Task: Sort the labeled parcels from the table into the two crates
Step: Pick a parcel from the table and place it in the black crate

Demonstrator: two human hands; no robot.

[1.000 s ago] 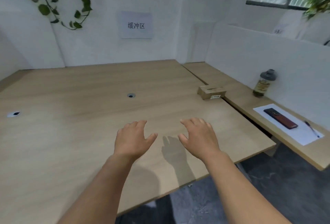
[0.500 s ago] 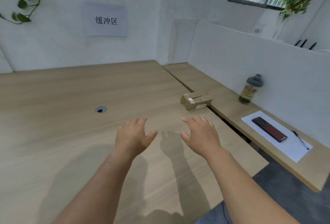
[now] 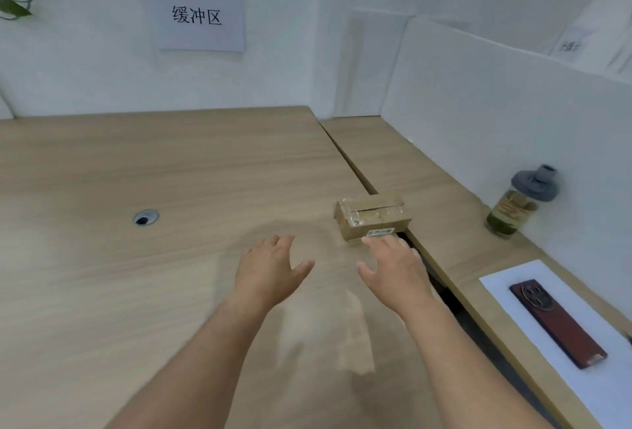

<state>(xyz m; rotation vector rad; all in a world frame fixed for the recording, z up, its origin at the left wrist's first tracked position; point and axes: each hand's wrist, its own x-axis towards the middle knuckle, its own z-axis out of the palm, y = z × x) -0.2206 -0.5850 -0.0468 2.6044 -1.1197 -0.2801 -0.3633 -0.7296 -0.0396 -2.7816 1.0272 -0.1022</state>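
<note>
Both your hands are drawing closer to the parcel (image 3: 371,218) than half a second ago; your right hand (image 3: 396,268) is arriving at the parcel's near face, fingertips just at its white label (image 3: 380,232); your left hand (image 3: 270,268) is hovering near the parcel's left; the fingers (image 3: 386,248) of both are spreading wide, holding nothing; the parcel is lying flat on the bench (image 3: 171,172), across a seam; you are, I judge, reaching; next, try bracketing the parcel from both sides, lifting it and reading the label; no crate is showing.
</note>
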